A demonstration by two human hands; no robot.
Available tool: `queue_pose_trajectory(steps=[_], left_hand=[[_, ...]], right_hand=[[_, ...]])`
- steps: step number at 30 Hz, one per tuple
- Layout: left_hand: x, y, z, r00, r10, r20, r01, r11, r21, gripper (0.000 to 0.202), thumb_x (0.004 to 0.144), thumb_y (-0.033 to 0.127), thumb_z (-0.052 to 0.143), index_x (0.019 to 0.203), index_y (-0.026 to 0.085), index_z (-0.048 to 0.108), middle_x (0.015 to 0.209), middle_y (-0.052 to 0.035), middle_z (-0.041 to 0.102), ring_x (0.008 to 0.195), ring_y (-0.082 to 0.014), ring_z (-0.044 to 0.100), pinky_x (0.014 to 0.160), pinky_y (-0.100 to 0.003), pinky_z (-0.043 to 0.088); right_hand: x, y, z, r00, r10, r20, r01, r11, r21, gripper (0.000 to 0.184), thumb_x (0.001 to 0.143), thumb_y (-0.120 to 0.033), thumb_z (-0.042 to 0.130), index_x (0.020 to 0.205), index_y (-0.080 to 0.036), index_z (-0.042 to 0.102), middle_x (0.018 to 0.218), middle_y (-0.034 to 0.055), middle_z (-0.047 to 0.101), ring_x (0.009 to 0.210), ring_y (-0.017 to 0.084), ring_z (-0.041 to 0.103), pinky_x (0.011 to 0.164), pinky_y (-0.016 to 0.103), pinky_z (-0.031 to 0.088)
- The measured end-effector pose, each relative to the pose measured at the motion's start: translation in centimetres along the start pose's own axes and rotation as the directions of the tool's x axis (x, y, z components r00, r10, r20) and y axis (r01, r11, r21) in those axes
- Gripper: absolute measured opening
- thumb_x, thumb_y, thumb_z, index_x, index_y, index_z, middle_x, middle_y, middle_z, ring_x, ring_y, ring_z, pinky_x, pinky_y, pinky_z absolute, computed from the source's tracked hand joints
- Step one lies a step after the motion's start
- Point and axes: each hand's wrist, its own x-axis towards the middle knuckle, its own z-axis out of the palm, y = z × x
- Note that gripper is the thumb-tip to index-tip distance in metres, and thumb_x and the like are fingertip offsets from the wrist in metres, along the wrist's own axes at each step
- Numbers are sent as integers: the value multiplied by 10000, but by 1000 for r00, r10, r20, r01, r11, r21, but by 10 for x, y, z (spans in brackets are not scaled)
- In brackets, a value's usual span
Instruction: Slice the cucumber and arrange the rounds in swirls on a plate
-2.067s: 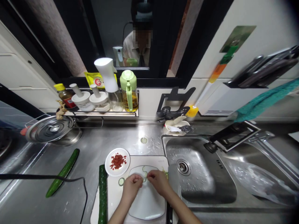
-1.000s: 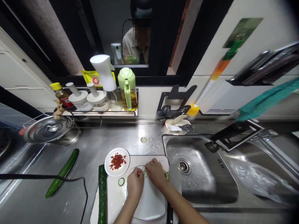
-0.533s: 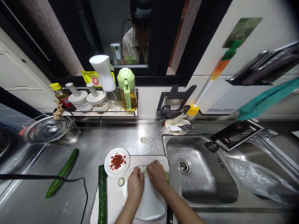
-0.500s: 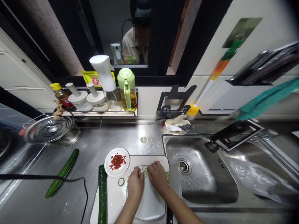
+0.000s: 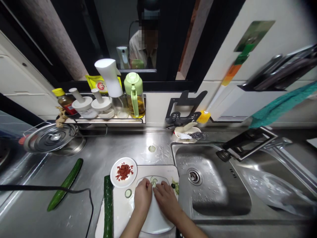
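Note:
A white plate (image 5: 158,221) lies on the white cutting board (image 5: 121,218), with thin cucumber slices (image 5: 154,180) overlapping near its far edge. My left hand (image 5: 143,195) is closed over the plate's left side, its fingers curled; what they hold is hidden. On the right, my right hand (image 5: 167,200) has its fingertips pinched together at the nearest cucumber slice. A single round cucumber slice (image 5: 128,193) rests on the board, left of the plate. Along the board's left edge lies a long piece of cucumber (image 5: 108,208).
A small dish (image 5: 113,180) of red berries overlaps the board's far left corner. Cucumber scraps (image 5: 176,187) sit at its right edge, beside the sink (image 5: 218,205). A whole cucumber (image 5: 65,185) and a black cable (image 5: 74,191) are at left. Bottles (image 5: 134,96) stand behind.
My right hand has drawn slightly down toward me, uncovering more of the slices and the scraps at the board's right edge. My left hand has barely moved.

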Motion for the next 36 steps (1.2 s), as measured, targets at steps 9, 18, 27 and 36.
queue_pose_trajectory(steps=[9,18,27,36], left_hand=[[1,-1,0,1000,9,3,-9,1000,14,156,809,235,454,689,198,546,622,5,568,611,-141,522,615,-231,341],[-7,-2,-20,1000,18,-16,-18,999,-48,180,807,279,441,744,197,588,636,-5,619,597,-148,559,615,-243,387],[-23,-62,-75,990,-13,-139,31,991,128,241,774,312,470,901,197,640,837,-54,682,740,-193,628,712,-290,466],[-26,-75,-68,991,-18,-134,44,980,195,370,786,301,417,1035,145,642,1015,-119,666,971,-248,617,876,-349,465]], right_hand=[[1,-2,-4,1000,-11,-16,11,1000,-25,242,845,-141,509,1067,-211,573,1013,63,618,1067,254,477,809,372,377],[-5,-5,-11,995,96,-6,-95,995,34,197,838,-178,516,1014,-234,586,1041,43,620,1087,262,463,839,396,376],[-24,-20,-16,978,207,-26,-200,965,167,209,821,-175,512,992,-270,587,1027,7,633,1041,248,472,808,370,386],[-45,-35,13,979,177,-103,-161,977,142,223,791,-174,511,974,-284,572,1001,15,622,1042,255,467,769,368,377]])
